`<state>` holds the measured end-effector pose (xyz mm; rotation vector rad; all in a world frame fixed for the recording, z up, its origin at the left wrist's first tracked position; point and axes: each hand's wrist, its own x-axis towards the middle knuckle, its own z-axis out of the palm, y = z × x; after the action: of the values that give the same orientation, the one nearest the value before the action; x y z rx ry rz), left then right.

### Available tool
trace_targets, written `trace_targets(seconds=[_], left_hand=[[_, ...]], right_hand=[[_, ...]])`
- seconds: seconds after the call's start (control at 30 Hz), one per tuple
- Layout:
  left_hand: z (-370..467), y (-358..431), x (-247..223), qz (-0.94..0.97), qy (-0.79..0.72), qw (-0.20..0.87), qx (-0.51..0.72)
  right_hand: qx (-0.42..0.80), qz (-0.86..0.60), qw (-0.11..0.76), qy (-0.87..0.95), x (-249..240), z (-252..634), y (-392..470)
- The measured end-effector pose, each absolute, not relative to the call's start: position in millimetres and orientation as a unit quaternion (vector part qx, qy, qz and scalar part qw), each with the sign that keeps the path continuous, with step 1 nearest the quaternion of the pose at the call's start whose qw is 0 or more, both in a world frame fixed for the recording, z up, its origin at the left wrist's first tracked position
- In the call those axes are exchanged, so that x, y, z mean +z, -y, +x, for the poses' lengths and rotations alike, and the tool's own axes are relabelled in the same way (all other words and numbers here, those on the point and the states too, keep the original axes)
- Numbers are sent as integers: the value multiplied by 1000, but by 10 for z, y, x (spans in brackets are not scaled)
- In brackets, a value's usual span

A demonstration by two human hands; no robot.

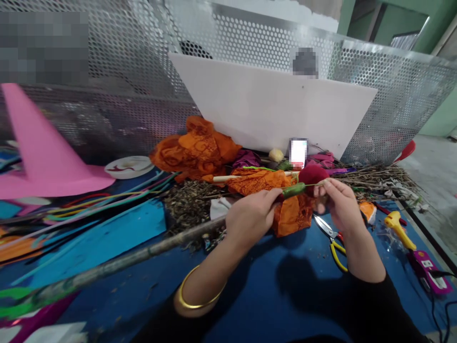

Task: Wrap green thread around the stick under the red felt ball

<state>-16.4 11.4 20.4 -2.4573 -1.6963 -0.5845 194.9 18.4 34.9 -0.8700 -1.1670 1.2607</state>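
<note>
My left hand (252, 214) is closed around the upper end of a long stick (143, 257), which slants up from the lower left. Just beyond its fingers, a shiny green wrapped section (294, 190) shows on the stick. A thin greenish strand (312, 185) stretches from that section to my right hand (339, 200), whose thumb and fingers are pinched on it. Behind the strand sits a round dark red ball (314, 175). Orange patterned cloth (293, 216) hangs below the wrapped section. Scissors (335, 243) with yellow and red handles lie beside my right wrist.
A pink cone hat (50, 147) and a white tape roll (128, 166) stand left on the blue table (250, 295). Bunched orange cloth (200, 147) and a lit phone (298, 152) are at the back, before a white board (274, 105). A yellow glue gun (398, 228) lies right.
</note>
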Motion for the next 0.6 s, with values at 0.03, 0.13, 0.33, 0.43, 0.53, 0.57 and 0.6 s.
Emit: trace_targets(seconds=[0.03,0.13,0.33,0.43,0.53,0.57,0.6], left_hand=[[-212,-119,236,-799,566,53,-197],[-340,-111,343,-787,583,40,-199],[-425,-55,448,-809,549,-118,-174],[-411,-28,450,-804,508,-240,-195],[-398,-4,467,-774,450,-379,-232],[-394,3,477,-758,430,-424,-247],[-388,9,489,-739,416,-460,-264]], right_hand=[[549,-376,574,477,377,2020,-197],[534,-398,596,447,390,2263,-308],[408,-452,664,435,223,2544,-577],[346,-458,676,462,144,2547,-635],[271,-494,656,502,61,2556,-697],[228,-521,632,526,30,2568,-722],[177,-549,599,555,1,2581,-747]])
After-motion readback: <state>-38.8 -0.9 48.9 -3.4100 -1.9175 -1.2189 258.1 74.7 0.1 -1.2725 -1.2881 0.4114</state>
